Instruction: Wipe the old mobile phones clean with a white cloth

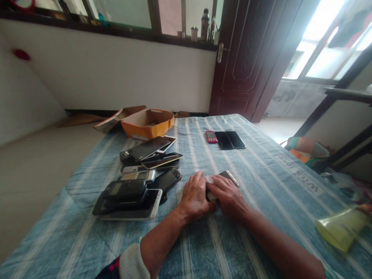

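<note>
Head cam, the only view we've got. Our left grip (pixel 195 194) and right grip (pixel 228 195) meet side by side on the worktop (pixel 261 170), which has a blue striped cloth over it. Under them lies a phone (pixel 230 176). Its pale-edged far end pokes out past the right grip's fingers, and the rest is hidden by both. Left grip is clenched on the phone's near end, fingers curled over it. Right grip lies across the phone's middle w/ a white wipe (pixel 209 179) showing btwn the two grips. We can't tell whether it clasps the phone, the wipe or neither.

Left of the left grip, near but apart, is a heap of phones (pixel 136 186), several stacked flat and overlapping. Beyond the heap sits an orange box (pixel 148 123), open, lid flapped out to the left. Straight beyond the grips, well apart, is a red phone (pixel 211 136). Just right of it, two dark phones (pixel 223 140) lie side by side. Far right of the right grip, by the worktop's edge, is a yellow-green plastic thing (pixel 343 228), too blurred to name.
</note>
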Demonstrator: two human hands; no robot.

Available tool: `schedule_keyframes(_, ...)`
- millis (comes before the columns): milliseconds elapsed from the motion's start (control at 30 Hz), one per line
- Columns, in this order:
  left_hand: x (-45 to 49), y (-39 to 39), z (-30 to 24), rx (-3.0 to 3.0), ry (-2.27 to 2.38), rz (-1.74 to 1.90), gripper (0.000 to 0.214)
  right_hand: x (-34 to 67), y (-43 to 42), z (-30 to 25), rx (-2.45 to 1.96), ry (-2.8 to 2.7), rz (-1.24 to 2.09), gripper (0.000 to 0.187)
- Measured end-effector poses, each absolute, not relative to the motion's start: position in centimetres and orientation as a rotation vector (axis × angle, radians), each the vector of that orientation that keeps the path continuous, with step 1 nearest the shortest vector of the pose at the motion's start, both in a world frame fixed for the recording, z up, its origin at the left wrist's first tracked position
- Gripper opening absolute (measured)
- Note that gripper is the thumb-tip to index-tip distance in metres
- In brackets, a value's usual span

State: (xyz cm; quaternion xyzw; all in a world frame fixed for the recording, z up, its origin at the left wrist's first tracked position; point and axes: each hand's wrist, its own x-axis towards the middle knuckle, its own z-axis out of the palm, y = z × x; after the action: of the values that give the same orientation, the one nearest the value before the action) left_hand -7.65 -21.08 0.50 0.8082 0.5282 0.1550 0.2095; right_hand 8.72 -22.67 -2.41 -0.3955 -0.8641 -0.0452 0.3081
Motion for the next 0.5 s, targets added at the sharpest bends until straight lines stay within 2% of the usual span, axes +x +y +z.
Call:
schedule_keyframes(133, -7.7, -21.1, 0.4, 2.267, 1.454, 0.435, 0.065, 8.3, -22.7, -2.3, -1.12, -2.346, -0.086, 0.029)
schedule_keyframes(333, -7.6, -20.9, 0.6, 2.26, 1.47, 0.422, 0.058, 10.3, -21.6, -2.5, -1.354, -2.273, -0.076, 0.042)
schedule_keyframes(500, -7.9, -20.6, 0.7, 2.253, 1.415, 0.428, 0.071, 11.4, -20.9, -3.0, -1.484, -2.168, -0.106, 0.045)
